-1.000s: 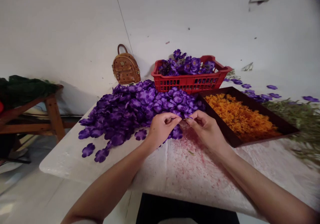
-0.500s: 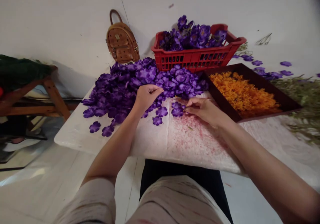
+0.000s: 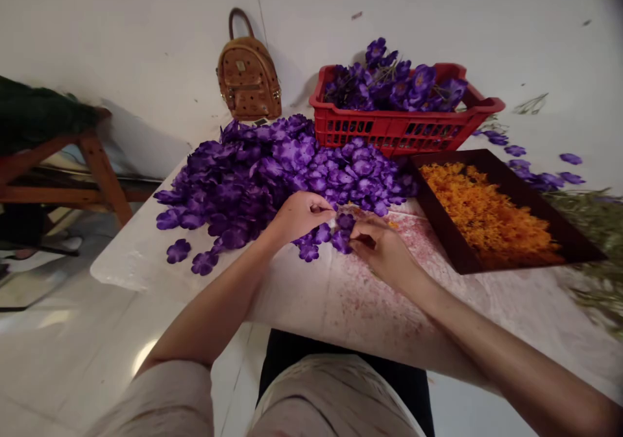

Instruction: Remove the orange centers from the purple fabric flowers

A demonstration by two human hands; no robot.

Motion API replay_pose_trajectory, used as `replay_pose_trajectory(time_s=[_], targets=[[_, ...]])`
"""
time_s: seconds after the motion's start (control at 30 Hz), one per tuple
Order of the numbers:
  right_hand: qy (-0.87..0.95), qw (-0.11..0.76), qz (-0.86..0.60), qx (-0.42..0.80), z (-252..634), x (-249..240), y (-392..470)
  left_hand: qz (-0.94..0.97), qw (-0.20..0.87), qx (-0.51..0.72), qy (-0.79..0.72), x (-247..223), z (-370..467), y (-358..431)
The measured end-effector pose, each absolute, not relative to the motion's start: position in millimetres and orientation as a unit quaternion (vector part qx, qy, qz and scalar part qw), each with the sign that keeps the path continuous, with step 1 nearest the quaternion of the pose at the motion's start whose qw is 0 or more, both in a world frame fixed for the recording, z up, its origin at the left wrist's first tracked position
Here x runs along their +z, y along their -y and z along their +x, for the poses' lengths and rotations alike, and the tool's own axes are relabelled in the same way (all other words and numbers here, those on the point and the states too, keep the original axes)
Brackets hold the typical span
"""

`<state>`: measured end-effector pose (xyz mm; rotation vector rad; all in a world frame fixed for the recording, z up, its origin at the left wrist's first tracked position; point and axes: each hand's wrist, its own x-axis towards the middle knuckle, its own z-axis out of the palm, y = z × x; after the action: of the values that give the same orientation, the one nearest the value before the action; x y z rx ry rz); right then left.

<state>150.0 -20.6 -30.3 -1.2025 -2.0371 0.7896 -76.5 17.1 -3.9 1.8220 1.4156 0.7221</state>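
Observation:
A large heap of purple fabric petals covers the left and middle of the white table. At its front edge, my left hand is closed, thumb and fingertips pinched on something too small to make out. Just to the right, my right hand is closed on a purple flower, held by its lower side with the petals toward my left hand. The fingertips of both hands are close together. Several loose purple petals lie below my left hand.
A red basket of purple flowers stands behind the heap. To the right are a dark tray of orange pieces and green stems. A brown backpack leans on the wall; a wooden trestle stands left.
My right hand has moved left with the flower, closing most of the gap to my left hand. The camera view has shifted, so the table items appear slightly lower.

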Motion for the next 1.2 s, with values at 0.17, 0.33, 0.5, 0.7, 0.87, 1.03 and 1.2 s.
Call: replay_pose_trajectory(time_s=[0.17, 0.33, 0.5, 0.7, 0.87, 1.03, 1.2], targets=[[0.795, 0.328, -0.402, 0.314, 150.6, -27.0, 20.6, 0.736, 0.335, 0.148, -0.569, 16.8, -69.5, 0.3], [0.757, 0.344, -0.417, 0.366, 152.8, -20.0, 20.4, 0.763, 0.311, 0.12, -0.555, 19.2, -63.3, 4.1], [0.666, 0.366, -0.457, 0.463, 155.5, -14.6, 15.1, 0.753, 0.351, 0.178, -0.527, 8.1, -60.5, -1.6], [0.576, 0.439, -0.474, 0.5, 163.2, -0.1, 8.9, 0.707, 0.353, 0.303, -0.532, 14.4, -58.6, -4.5], [0.542, 0.478, -0.461, 0.516, 165.1, 19.4, 10.0, 0.682, 0.388, 0.327, -0.527, 21.9, -53.5, -5.8], [0.554, 0.463, -0.436, 0.537, 158.9, 23.8, 6.7, 0.682, 0.389, 0.352, -0.51, 32.2, -43.5, -4.1], [0.54, 0.494, -0.431, 0.528, 161.3, 15.5, 2.8, 0.698, 0.377, 0.352, -0.496, 38.8, -34.3, 2.7]])
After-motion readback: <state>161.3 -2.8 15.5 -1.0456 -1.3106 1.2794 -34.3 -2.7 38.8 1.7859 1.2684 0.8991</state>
